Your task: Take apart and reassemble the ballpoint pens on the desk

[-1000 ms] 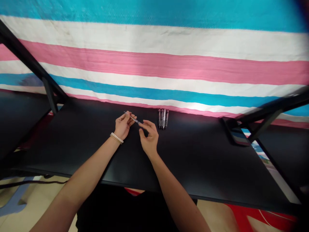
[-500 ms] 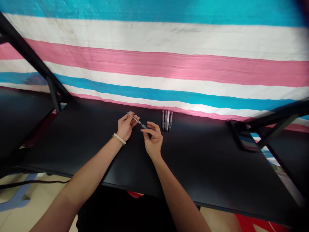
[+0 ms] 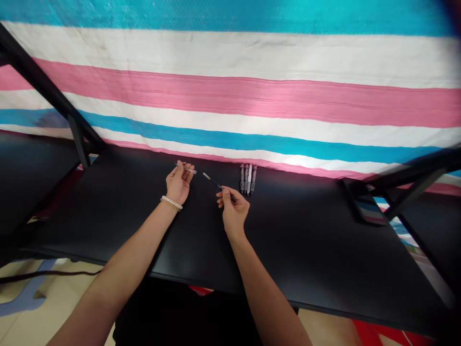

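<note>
From your head camera, you look down at a black desk (image 3: pixel 288 240) with your forearms reaching in from the bottom edge.

Your left hand (image 3: pixel 178 184) is narrowly pinched, fingertips up, around a clear pen barrel (image 3: pixel 187 168). The barrel lies almost level across the view, with one end pointing left and slightly up past your fingers and the other pointing right and slightly down. A beaded bracelet (image 3: pixel 171 203) circles your left wrist.

Your right hand (image 3: pixel 234 210) is also narrowly pinched, holding a thin dark pen part (image 3: pixel 215 181) near one end. Its long axis slants, with the free tip pointing up and left, toward the clear barrel's right end. The two pieces are near each other but not touching.

Just right of your right hand, four pens (image 3: pixel 248 179) lie side by side near the desk's far edge, pointing away from you. Further right, a phone (image 3: pixel 363 209) sits at the desk's edge. A striped blue, white and pink sheet (image 3: pixel 230 101) hangs beyond the desk.
</note>
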The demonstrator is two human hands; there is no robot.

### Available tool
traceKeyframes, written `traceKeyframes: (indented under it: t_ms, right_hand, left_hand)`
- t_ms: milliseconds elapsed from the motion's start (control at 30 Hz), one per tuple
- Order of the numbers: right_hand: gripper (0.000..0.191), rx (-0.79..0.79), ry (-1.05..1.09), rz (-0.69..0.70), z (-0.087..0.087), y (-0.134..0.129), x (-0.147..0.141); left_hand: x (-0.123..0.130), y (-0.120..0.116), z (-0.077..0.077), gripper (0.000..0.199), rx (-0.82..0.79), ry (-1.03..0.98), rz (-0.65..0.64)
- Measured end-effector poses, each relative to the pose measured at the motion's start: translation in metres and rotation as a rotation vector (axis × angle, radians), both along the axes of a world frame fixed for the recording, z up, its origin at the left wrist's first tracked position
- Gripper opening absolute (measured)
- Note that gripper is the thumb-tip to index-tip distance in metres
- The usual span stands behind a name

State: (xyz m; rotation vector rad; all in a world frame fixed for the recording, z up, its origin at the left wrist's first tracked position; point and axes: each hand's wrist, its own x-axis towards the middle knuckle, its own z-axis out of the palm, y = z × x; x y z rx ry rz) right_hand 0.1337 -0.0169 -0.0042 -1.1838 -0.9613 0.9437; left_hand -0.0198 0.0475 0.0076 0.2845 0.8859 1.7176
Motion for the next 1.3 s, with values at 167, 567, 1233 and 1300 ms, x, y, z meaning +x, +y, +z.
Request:
traceKeyframes:
  t_ms: [167,567,1233,1300]
  right_hand:
    - [0.031,0.002,0.026,0.064,0.000,-0.001,-0.007]
    - [0.031,0.019,-0.061,0.050,0.005,-0.008,-0.012]
    - [0.019,0.220,-0.424,0.067,-0.005,-0.011,-0.011]
    - [0.016,0.276,-0.482,0.039,-0.002,-0.011,-0.011]
  left_hand:
    - [0.007,-0.004,0.002,0.021,-0.017,-0.023,-0.071]
    - [0.010,-0.006,0.001,0.020,-0.005,-0.029,-0.083]
    - [0.023,-0.019,-0.002,0.030,0.071,0.134,-0.291]
    - [0.023,-0.019,-0.002,0.029,0.055,0.119,-0.286]
